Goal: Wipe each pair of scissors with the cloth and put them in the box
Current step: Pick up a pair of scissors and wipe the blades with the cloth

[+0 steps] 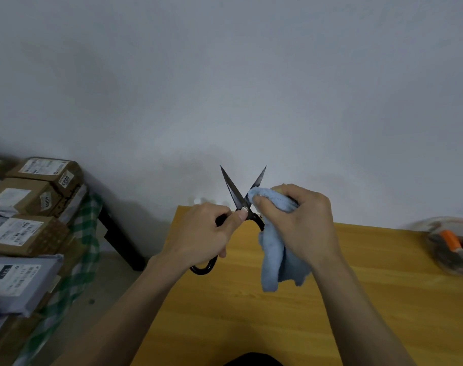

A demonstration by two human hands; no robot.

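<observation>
Above the counter point(357, 299), the left hand point(198, 233) grips opened black scissors point(231, 191) while the right hand point(299, 220), clutching the blue cloth point(275, 260), wipes one blade; boxing remains.

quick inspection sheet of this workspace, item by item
surface: wooden table, bare where visible
job's things: scissors held above the table, blades open, tips up; blue cloth pressed on the right blade; box not clearly seen
clutter: clear bag with an orange item at the table's right edge
grippers: left hand grips the scissors near the pivot; right hand holds the cloth
cables: nothing seen
surroundings: grey wall; stacked parcels on a checked cloth at left
</observation>
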